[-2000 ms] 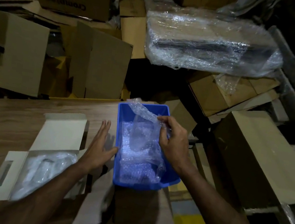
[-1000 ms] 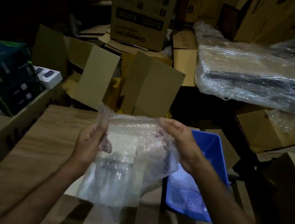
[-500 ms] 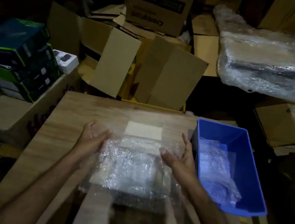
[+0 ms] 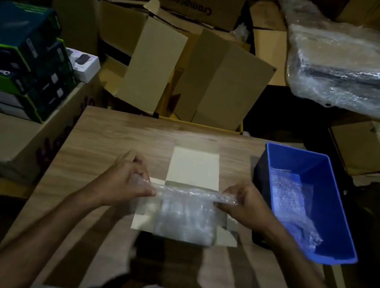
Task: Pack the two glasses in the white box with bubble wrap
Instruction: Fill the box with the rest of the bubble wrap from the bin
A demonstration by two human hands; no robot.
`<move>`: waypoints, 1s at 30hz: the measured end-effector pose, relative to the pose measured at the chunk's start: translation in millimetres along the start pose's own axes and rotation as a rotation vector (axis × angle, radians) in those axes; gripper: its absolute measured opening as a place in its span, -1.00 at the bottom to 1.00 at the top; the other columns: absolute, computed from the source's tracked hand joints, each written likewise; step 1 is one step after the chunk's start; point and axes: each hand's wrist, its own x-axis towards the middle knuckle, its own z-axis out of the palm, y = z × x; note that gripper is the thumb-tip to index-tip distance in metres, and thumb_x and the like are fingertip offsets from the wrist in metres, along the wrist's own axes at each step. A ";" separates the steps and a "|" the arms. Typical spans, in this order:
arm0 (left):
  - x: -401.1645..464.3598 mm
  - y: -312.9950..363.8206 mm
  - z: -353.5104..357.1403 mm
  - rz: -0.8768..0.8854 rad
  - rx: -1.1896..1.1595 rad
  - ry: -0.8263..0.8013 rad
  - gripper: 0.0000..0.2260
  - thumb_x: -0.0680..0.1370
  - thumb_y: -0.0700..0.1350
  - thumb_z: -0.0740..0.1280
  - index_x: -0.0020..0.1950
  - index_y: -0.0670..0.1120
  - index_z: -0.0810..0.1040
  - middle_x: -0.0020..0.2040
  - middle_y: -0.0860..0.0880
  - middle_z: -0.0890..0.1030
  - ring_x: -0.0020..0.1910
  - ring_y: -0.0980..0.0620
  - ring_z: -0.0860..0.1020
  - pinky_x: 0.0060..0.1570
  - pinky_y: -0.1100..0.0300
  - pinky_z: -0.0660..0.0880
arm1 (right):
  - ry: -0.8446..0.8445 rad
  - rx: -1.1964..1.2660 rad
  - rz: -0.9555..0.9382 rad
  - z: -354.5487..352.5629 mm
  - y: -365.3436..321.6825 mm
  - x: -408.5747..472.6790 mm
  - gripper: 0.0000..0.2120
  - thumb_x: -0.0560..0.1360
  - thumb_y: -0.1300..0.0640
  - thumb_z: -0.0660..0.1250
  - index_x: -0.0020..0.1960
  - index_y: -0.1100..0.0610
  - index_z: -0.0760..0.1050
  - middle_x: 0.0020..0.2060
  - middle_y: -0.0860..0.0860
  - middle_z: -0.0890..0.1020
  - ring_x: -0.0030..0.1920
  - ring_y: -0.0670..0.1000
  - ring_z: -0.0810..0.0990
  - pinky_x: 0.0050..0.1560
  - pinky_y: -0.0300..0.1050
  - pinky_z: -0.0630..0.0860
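Note:
The open white box (image 4: 194, 167) lies flat in the middle of the wooden table (image 4: 110, 135), its lid flap pointing away from me. A sheet of clear bubble wrap (image 4: 186, 214) covers the box's cavity. My left hand (image 4: 127, 181) pinches the sheet's far left edge, and my right hand (image 4: 243, 203) pinches its far right edge. The far edge is bunched into a ridge between my hands. Wrapped shapes show faintly under the sheet; the glasses themselves cannot be made out.
A blue plastic bin (image 4: 331, 192) holding more bubble wrap (image 4: 292, 203) stands on the table's right edge. Open cardboard cartons (image 4: 219, 83) crowd the far side. Stacked dark product boxes (image 4: 14, 59) sit to the left, a plastic-wrapped bundle (image 4: 357, 71) at the upper right.
I lifted a bubble wrap sheet out of the blue bin, spread it over the white box, and now both hands have closed on its far edge and gathered it.

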 end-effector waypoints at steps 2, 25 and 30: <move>-0.2 -1.5 -5.2 0.026 -0.132 -0.049 -0.80 0.44 0.08 0.54 -0.17 0.02 0.60 0.29 0.07 0.55 0.31 0.09 0.47 0.18 0.03 0.49 | -0.007 0.170 0.097 -9.5 -7.2 0.3 -0.84 0.46 0.16 0.55 -0.22 0.09 0.58 -0.23 -0.06 0.64 -0.18 -0.15 0.63 -0.09 -0.21 0.59; 8.2 -7.7 19.6 -0.067 -0.518 -0.152 -0.65 0.48 -0.25 0.52 0.21 -0.08 0.53 0.13 -0.13 0.60 0.06 0.01 0.64 -0.01 0.10 0.65 | -0.034 0.422 0.119 1.3 21.9 15.0 -0.64 0.47 0.23 0.53 0.19 0.03 0.51 0.16 0.03 0.60 0.06 0.11 0.69 -0.03 0.04 0.69; 12.8 2.6 28.0 0.006 -0.476 -0.184 -0.93 0.54 -0.27 0.43 -0.09 -0.13 0.58 -0.14 -0.09 0.59 -0.21 -0.01 0.55 -0.21 0.12 0.48 | -0.003 0.473 0.103 10.7 22.2 16.8 -0.88 0.57 0.37 0.34 -0.04 0.25 0.65 0.01 0.17 0.67 -0.02 0.19 0.70 -0.17 0.02 0.69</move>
